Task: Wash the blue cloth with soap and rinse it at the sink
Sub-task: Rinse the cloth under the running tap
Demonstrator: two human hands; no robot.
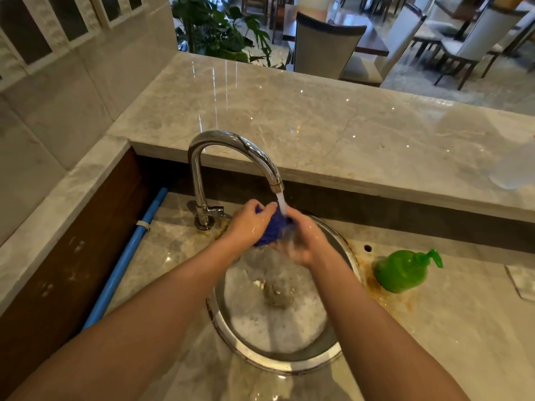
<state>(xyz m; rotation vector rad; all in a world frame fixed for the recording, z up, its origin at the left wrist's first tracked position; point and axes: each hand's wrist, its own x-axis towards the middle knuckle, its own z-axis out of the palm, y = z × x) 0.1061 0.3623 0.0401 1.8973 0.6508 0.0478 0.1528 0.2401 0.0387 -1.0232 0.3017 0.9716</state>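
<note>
Under the curved chrome tap [231,157], both wet hands, left hand [250,224] and right hand [302,241], squeeze the bunched blue cloth [273,228] above the round, foamy steel sink [228,334]; green plastic soap bottle [404,270] stands apart, right.

cloth [272,228] under faucet [231,149], above sink [278,360]

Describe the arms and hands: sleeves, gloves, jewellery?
Both forearms are bare up to the frame edge, no sleeves in view. The left hand and right hand wear no gloves, and no rings, watch or bands show. Both hands look wet and glossy.
</note>
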